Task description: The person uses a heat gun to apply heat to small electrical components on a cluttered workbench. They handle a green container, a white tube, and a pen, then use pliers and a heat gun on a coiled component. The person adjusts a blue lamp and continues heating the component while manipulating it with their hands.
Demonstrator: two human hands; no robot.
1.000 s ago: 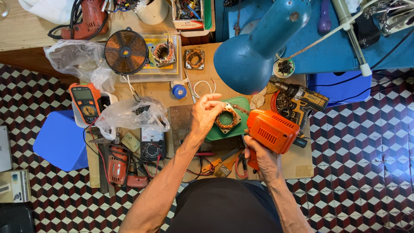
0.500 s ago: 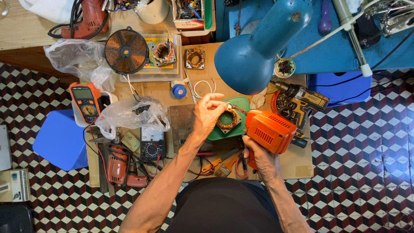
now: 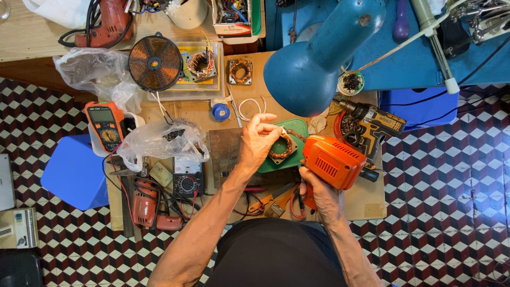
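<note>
Seen from above, the left hand pinches the rim of a copper-wound motor coil with closed fingers, over a green tray on a cluttered wooden table. The right hand has its fingers wrapped around the grip of an orange power drill, just beside the coil. A blue lamp hangs above.
</note>
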